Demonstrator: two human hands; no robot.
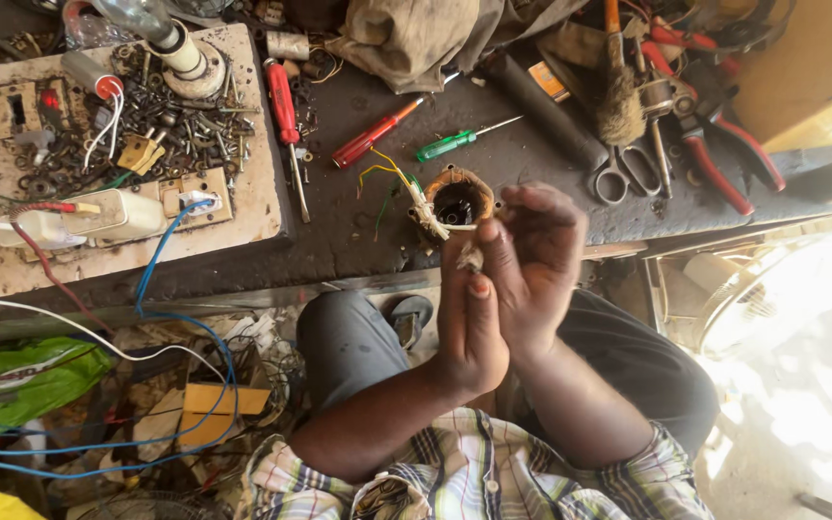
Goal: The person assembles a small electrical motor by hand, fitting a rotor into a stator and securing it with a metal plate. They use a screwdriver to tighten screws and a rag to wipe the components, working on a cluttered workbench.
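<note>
In the head view, near the middle of the frame, we see a round brown motor coil (458,199) with a dark hole in it. It sits on the dark workbench (358,241), just above the hands. White, yellow and green wires (406,188) come out of its left side. Our left hand (471,323) and right hand (532,260) are pressed together, fingers closed around a small pale bit (471,256), maybe a wire end; it is too blurry to tell. A green screwdriver (450,144) lies above the coil.
</note>
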